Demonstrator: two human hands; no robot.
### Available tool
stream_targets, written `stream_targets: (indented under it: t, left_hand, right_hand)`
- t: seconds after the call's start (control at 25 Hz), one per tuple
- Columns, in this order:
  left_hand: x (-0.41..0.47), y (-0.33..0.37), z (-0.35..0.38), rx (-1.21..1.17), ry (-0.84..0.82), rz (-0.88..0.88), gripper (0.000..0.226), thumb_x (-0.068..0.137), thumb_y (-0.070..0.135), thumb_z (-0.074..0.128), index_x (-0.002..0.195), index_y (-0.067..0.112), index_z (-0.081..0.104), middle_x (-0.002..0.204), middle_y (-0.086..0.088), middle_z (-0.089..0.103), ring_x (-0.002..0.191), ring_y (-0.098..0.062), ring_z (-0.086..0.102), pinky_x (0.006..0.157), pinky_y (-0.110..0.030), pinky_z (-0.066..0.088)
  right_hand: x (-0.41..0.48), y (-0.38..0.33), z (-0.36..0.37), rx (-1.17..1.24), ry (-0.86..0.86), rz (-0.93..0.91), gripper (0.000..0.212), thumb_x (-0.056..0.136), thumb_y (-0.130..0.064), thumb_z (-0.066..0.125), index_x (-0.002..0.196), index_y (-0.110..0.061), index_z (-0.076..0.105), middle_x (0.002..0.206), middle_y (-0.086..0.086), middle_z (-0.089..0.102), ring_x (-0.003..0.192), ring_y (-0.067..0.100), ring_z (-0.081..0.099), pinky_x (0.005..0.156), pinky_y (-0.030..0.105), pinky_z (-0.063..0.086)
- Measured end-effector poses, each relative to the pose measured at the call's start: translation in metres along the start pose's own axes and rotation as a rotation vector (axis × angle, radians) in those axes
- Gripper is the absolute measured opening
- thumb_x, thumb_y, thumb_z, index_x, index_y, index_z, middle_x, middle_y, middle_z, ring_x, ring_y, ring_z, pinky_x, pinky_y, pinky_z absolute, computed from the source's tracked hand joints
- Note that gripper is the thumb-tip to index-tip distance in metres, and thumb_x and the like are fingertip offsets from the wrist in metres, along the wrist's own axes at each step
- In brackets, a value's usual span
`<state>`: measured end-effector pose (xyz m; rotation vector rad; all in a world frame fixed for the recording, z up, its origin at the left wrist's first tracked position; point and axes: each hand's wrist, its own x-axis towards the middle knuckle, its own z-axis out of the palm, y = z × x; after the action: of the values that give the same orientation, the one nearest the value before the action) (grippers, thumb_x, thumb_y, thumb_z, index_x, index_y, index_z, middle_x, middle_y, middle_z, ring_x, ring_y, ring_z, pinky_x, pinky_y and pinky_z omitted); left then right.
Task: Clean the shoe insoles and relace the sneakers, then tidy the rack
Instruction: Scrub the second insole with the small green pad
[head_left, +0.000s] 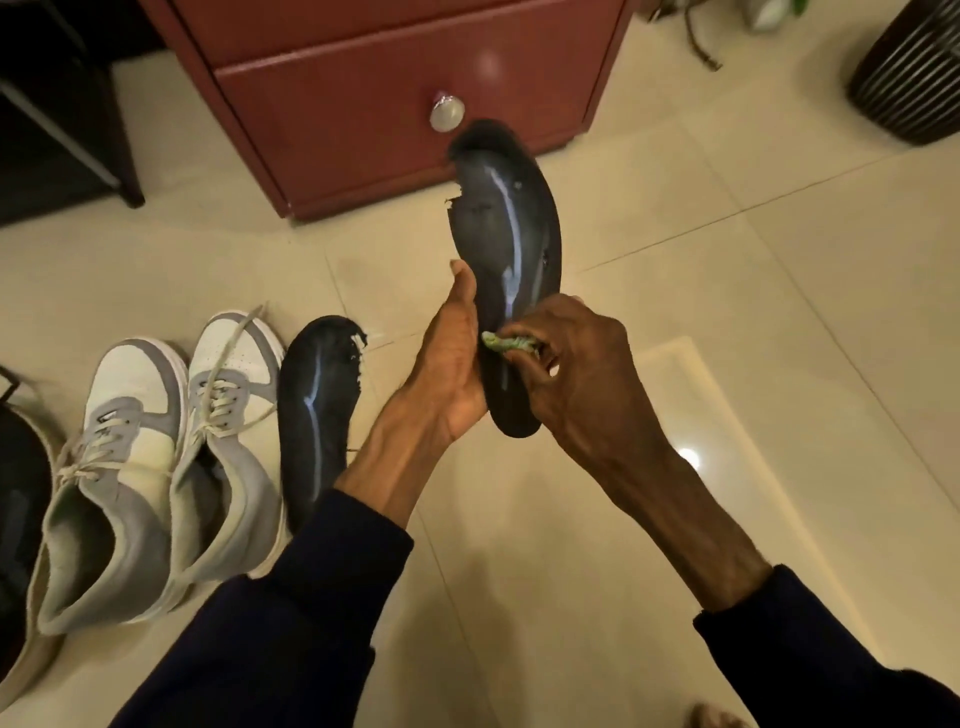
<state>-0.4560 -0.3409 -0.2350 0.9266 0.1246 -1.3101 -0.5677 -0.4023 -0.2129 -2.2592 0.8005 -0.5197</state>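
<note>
A dark blue insole (506, 228) is held up above the floor, toe end torn and pointing away. My left hand (449, 358) grips its left edge near the heel, thumb along the rim. My right hand (576, 364) pinches a small green cloth (508, 343) against the insole's lower part. A second dark insole (314, 410) lies on the tiles to the left. Beside it stand two white and grey sneakers (156, 457) with loose pale laces.
A red-brown drawer cabinet (374, 93) with a round metal knob stands ahead. A dark ribbed bin (909, 78) is at the top right, dark furniture (57, 114) at the top left. A black shoe (21, 509) shows at the left edge. Cream floor tiles (727, 260) spread around.
</note>
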Motion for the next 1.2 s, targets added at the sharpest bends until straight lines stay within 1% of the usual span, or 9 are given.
stream_targets:
  t: [0.08, 0.16, 0.28, 0.56, 0.72, 0.84, 0.92, 1.04, 1.2]
  left_hand:
    - [0.004, 0.008, 0.017, 0.019, -0.098, -0.024, 0.071, 0.104, 0.065, 0.028, 0.148, 0.014, 0.049, 0.140, -0.028, 0.059, 0.128, -0.038, 0.061, 0.113, -0.049, 0.045]
    - [-0.004, 0.015, 0.031, 0.017, -0.163, -0.027, 0.066, 0.107, 0.058, 0.028, 0.147, 0.010, 0.049, 0.134, -0.027, 0.064, 0.121, -0.036, 0.066, 0.103, -0.044, 0.054]
    - [-0.025, 0.023, 0.051, 0.004, -0.167, -0.016, 0.058, 0.106, 0.055, 0.039, 0.135, 0.009, 0.062, 0.122, -0.018, 0.073, 0.110, -0.029, 0.072, 0.091, -0.038, 0.060]
    - [-0.088, 0.077, 0.108, -0.008, -0.241, -0.040, 0.071, 0.100, 0.065, 0.043, 0.141, 0.008, 0.059, 0.138, -0.023, 0.063, 0.132, -0.038, 0.058, 0.111, -0.049, 0.046]
    - [-0.128, 0.096, 0.132, 0.056, -0.244, 0.024, 0.065, 0.102, 0.062, 0.039, 0.128, 0.011, 0.070, 0.122, -0.014, 0.074, 0.107, -0.027, 0.073, 0.094, -0.040, 0.057]
    - [-0.154, 0.109, 0.153, 0.094, -0.291, 0.025, 0.067, 0.101, 0.062, 0.041, 0.104, 0.010, 0.082, 0.111, -0.017, 0.076, 0.100, -0.030, 0.071, 0.100, -0.044, 0.053]
    - [-0.171, 0.111, 0.162, 0.106, -0.309, 0.018, 0.064, 0.100, 0.061, 0.046, 0.109, 0.008, 0.080, 0.114, -0.019, 0.075, 0.103, -0.032, 0.071, 0.100, -0.045, 0.054]
    - [-0.201, 0.111, 0.180, 0.125, -0.347, 0.021, 0.056, 0.101, 0.057, 0.049, 0.112, 0.011, 0.080, 0.118, -0.014, 0.075, 0.103, -0.031, 0.074, 0.082, -0.044, 0.063]
    - [-0.234, 0.124, 0.190, 0.157, -0.368, 0.028, 0.056, 0.099, 0.055, 0.055, 0.110, 0.007, 0.080, 0.117, -0.020, 0.073, 0.115, -0.034, 0.066, 0.108, -0.047, 0.047]
  right_hand:
    - [-0.006, -0.008, -0.023, -0.019, -0.047, -0.094, 0.015, 0.089, -0.005, 0.070, 0.101, 0.004, 0.075, 0.099, 0.018, 0.071, 0.088, 0.025, 0.066, 0.079, 0.018, 0.048]
    - [-0.012, -0.006, -0.047, -0.150, -0.084, -0.216, 0.010, 0.087, -0.013, 0.074, 0.092, -0.005, 0.077, 0.090, 0.011, 0.070, 0.076, 0.024, 0.065, 0.071, 0.034, 0.054]
    - [0.002, -0.011, -0.077, -0.275, 0.052, -0.152, 0.011, 0.089, -0.019, 0.073, 0.089, -0.009, 0.075, 0.089, 0.007, 0.065, 0.071, 0.024, 0.061, 0.065, 0.042, 0.054]
    - [-0.011, -0.104, -0.120, -0.148, 0.097, -0.276, 0.006, 0.087, -0.020, 0.076, 0.088, -0.015, 0.079, 0.081, -0.001, 0.067, 0.070, 0.012, 0.061, 0.068, 0.025, 0.050]
    - [0.001, -0.133, -0.163, -0.255, 0.299, -0.237, 0.009, 0.089, -0.020, 0.074, 0.092, -0.012, 0.077, 0.086, 0.002, 0.066, 0.072, 0.016, 0.061, 0.069, 0.021, 0.049]
    - [-0.025, -0.167, -0.172, -0.157, 0.146, -0.340, 0.005, 0.087, -0.017, 0.076, 0.087, -0.012, 0.077, 0.083, -0.001, 0.067, 0.072, 0.011, 0.062, 0.068, 0.029, 0.053]
    - [-0.036, -0.179, -0.191, -0.166, 0.066, -0.342, 0.005, 0.086, -0.021, 0.077, 0.085, -0.016, 0.078, 0.081, -0.004, 0.067, 0.070, 0.008, 0.061, 0.066, 0.026, 0.052]
    - [-0.030, -0.193, -0.225, -0.271, 0.302, -0.289, 0.011, 0.081, -0.017, 0.082, 0.091, -0.015, 0.078, 0.088, 0.002, 0.070, 0.074, 0.014, 0.065, 0.069, 0.020, 0.053]
    - [-0.064, -0.230, -0.219, -0.136, 0.130, -0.372, 0.011, 0.083, -0.012, 0.079, 0.093, -0.015, 0.079, 0.089, -0.004, 0.070, 0.076, 0.008, 0.065, 0.071, 0.024, 0.056]
